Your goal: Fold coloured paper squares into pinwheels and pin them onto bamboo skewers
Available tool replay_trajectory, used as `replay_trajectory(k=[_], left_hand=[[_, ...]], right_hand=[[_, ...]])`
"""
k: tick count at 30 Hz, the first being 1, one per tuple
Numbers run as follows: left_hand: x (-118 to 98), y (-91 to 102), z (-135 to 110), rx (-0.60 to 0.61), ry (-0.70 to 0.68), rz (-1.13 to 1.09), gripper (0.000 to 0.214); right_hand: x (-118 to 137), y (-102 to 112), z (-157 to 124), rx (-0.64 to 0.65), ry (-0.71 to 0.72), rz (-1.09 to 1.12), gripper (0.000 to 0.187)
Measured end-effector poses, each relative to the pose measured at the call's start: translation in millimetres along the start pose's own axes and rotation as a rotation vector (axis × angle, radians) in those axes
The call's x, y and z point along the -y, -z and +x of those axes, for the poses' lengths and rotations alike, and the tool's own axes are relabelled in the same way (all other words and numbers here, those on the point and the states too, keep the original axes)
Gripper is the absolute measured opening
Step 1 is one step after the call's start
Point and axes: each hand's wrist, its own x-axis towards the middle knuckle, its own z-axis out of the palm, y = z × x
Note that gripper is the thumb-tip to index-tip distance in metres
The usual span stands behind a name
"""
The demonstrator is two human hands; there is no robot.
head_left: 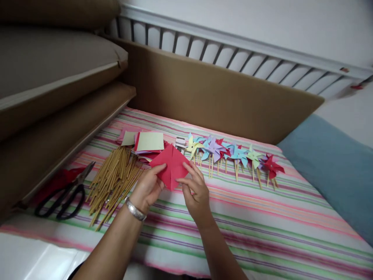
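A red square of paper (171,165) is held up cornerwise, with crease or cut lines running in from its corners. At its left corner my left hand (150,184), with a silver bangle on the wrist, pinches it, thumb on top. My right hand (196,188) has its fingers at the paper's right corner and lower right edge, one fingertip lying over the face. Just behind is a stack of coloured paper squares (150,141), pale green on top. A heap of thin wooden sticks (116,179) lies left of my left hand.
Black-handled scissors (67,194) lie at the left, by a red item (60,181). Finished paper pinwheels (215,148) on sticks line the back right of the striped cloth (262,225). Brown padded panels (204,89) rise behind and at left; a small white-grey item (180,142) sits behind the paper.
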Motion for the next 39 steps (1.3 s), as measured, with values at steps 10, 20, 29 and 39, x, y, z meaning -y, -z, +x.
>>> replay_trajectory(k=[10,20,29,39], left_hand=[[15.6,-16.1,11.8,0.049,-0.009,0.051,0.024],[9.8,-12.5,10.1,0.064,0.052,0.03,0.023],[23.4,-5.4,3.8,0.03,-0.131,0.214,0.013],[31.6,-5.2,1.8,0.026,-0.195,0.404,0.012]], right_hand=[[-14.5,9.4,3.4,0.0,-0.031,-0.081,0.021],[-9.9,4.8,3.2,0.063,0.043,-0.098,0.018],[-4.3,-1.2,6.2,-0.053,-0.212,0.007,0.005],[-6.5,0.2,7.7,-0.087,-0.362,0.096,0.004]])
